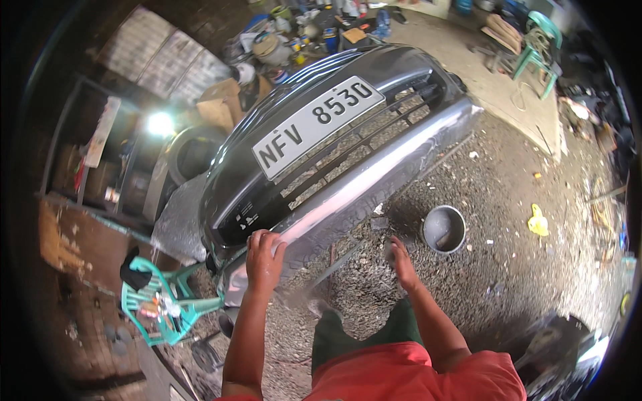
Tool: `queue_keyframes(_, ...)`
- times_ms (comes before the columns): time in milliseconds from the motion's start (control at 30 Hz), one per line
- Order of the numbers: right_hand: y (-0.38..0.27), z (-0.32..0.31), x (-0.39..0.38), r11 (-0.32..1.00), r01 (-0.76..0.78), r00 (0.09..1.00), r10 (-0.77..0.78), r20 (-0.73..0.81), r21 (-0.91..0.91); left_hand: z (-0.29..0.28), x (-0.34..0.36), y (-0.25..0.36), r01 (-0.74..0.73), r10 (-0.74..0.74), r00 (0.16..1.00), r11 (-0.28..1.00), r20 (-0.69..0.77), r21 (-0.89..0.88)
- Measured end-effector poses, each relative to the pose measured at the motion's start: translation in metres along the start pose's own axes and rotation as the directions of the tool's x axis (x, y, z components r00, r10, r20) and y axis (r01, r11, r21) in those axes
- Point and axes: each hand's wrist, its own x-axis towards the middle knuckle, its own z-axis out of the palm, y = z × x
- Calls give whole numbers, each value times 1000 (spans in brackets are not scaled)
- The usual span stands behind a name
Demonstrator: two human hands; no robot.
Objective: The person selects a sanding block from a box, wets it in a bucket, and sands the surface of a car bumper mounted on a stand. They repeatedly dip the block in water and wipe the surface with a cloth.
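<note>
A dark grey car bumper [227, 194] with a white number plate [321, 127] stands tilted in front of me. Along its near edge runs a dull, pinkish-grey sanded strip [334, 198]. My left hand [265, 262] rests on the near left part of that edge, fingers bent over the lip and thumb apart. Anything under its palm is hidden. My right hand [402, 264] hangs off the bumper above the gravel, fingers stretched and seen from the side. A greyish patch beside its fingers is too unclear to name. Closest to it stands a grey bucket [459, 234] with some liquid inside.
A green plastic chair [200, 306] holding small items stands at the left, below a tyre [190, 155]. Another green chair [540, 50] is at the far right. Cans and containers [271, 48] crowd the back. A yellow plastic piece [538, 220] lies on the gravel [515, 267].
</note>
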Motion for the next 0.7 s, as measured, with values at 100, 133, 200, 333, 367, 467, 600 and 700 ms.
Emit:
queue_keyframes(100,-63,69,3,988,-29,989,50,-136,150,-19,16,-25,-182,176,980,981,96,66)
queue_keyframes(133,-81,93,7,989,-29,977,59,-205,147,-27,21,-36,-217,210,971,975,110,53)
queue_keyframes(200,-110,139,8,990,19,945,29,-327,143,-45,11,-63,-253,244,955,967,170,32)
queue_keyframes(333,-172,192,32,974,226,842,-181,-508,27,-45,-3,-121,-358,364,889,931,278,-73)
queue_keyframes(367,-168,203,44,956,292,803,-244,-544,3,-49,-9,-128,-330,340,877,940,339,-88)
queue_keyframes(467,-178,217,77,896,283,681,-440,-585,-343,-51,-25,-159,-399,400,855,914,329,-76)
queue_keyframes(600,-173,244,120,896,280,592,-445,-672,-346,-41,-40,-213,-306,386,864,913,323,-271)
queue_keyframes(700,-152,330,80,825,291,630,-546,-552,-484,-28,-48,-218,-262,345,902,915,261,-306)
